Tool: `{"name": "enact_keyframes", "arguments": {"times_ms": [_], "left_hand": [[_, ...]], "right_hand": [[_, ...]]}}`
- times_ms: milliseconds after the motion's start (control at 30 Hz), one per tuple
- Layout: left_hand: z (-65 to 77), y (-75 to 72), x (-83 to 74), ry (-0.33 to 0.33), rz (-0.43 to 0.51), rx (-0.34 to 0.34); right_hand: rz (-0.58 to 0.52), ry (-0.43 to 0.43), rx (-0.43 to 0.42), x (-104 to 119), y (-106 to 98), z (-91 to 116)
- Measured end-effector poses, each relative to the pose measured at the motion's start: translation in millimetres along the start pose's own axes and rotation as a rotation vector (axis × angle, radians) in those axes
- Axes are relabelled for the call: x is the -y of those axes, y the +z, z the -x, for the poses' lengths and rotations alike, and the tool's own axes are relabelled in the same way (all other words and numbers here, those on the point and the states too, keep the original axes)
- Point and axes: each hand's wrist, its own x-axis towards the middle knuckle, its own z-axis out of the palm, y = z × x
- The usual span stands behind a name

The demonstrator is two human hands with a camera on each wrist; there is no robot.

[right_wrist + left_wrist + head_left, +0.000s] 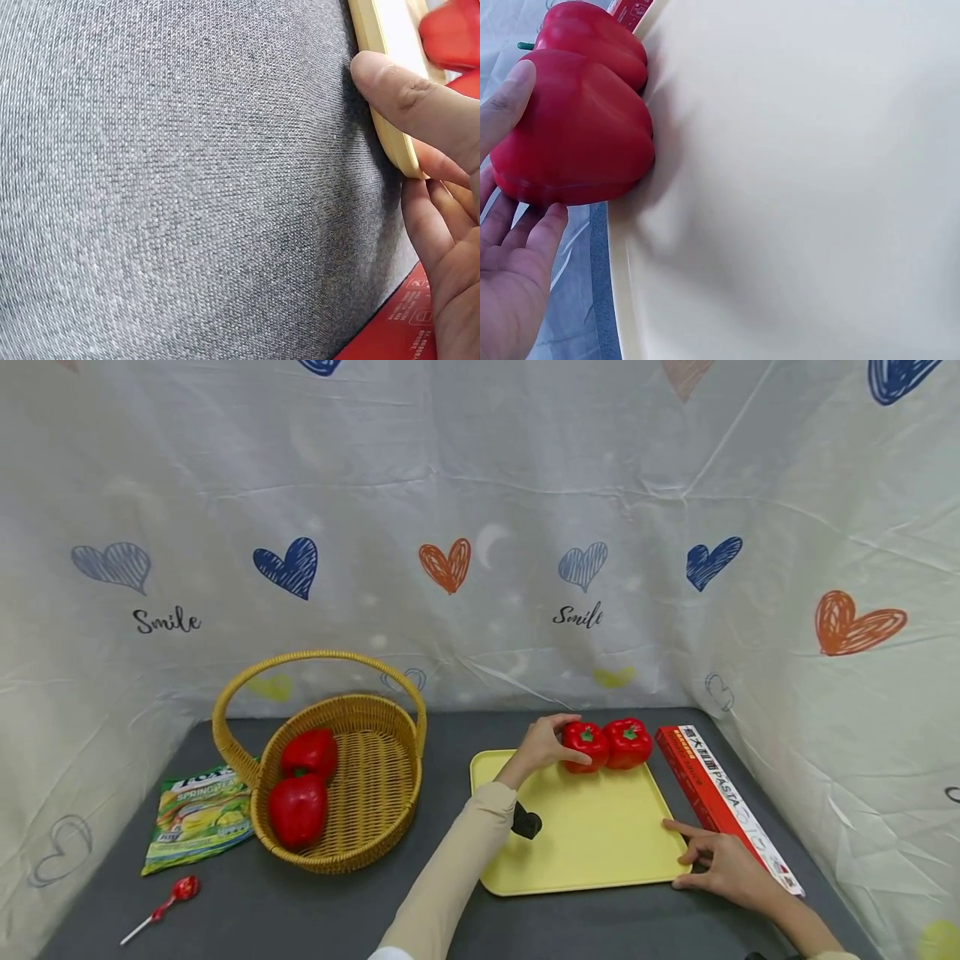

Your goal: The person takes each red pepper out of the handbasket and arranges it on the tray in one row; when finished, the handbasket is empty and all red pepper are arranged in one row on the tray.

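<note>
My left hand (542, 746) holds a red bell pepper (586, 747) with a green stem at the back of the yellow tray (592, 843). In the left wrist view, the thumb lies on one side of this pepper (577, 135) and the fingertips on the other. A second red bell pepper (628, 743) sits right beside it, at the tray's back right corner. At the front right corner, my right hand (723, 867) grips the tray between thumb and fingers. The right wrist view shows the thumb against the tray's edge (394, 142).
To the left stands a wicker basket (375, 793) with a tall handle and two red bell peppers (298, 810) inside. Beside it lie a green and yellow snack bag (198, 818) and a red lollipop (184, 887). A red pasta box (720, 802) lies along the tray's right.
</note>
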Motion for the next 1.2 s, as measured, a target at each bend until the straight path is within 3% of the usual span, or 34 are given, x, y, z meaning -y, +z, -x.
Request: {"name": "enact_keyframes", "arguments": {"times_ms": [300,533,767,967,1067,1200], "left_hand": [[8.6,-15.7,2.6,-0.001,-0.028,-0.022],[34.5,-32.3,-10.5,0.013,0.032,-0.016],[77.9,-67.8,-25.9,0.037,0.155,0.033],[125.5,-111.6,-31.5,0.093,0.275,0.097],[152.5,-137.8,-29.0,0.082,0.282,0.072],[189.7,-171.3,-18.8,-0.007,0.268,-0.021]], "right_hand": [[0.016,-0.019,0.000,2,6,-9],[0.030,-0.003,-0.009,2,5,-3],[0.049,0.014,-0.040,1,3,1],[0.035,0.006,-0.034,-1,1,6],[0.036,0.034,-0.011,-1,0,4],[0.046,0.048,0.018,0,1,0]]}}
